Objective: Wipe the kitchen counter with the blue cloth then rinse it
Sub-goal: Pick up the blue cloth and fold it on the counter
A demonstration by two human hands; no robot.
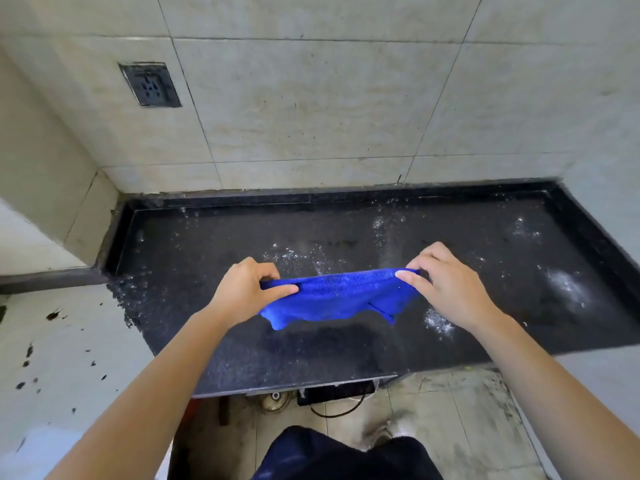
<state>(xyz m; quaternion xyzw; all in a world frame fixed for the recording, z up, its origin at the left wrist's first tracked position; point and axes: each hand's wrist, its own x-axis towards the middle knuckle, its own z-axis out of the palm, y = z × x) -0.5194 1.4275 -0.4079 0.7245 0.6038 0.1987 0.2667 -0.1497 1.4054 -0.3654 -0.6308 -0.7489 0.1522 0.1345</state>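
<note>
Black granite counter [346,348] carries white residue patches [564,289]. We note left hand [242,289] and right hand [446,282] each pinching the blue cloth [339,296], apparently held above the surface. Risk: spread thin, it smears powder or slips free.

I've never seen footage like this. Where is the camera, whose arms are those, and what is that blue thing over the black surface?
There is no machine here. A person wears one wide-angle camera on their head, so you look down along their own arms. The left hand and right hand each pinch the top edge of the blue cloth. It is stretched between them and its lower edge hangs loose. Below is a black kitchen counter with whitish speckled patches, perhaps powder or droplets. Behind it is a tiled wall with a socket.
</note>
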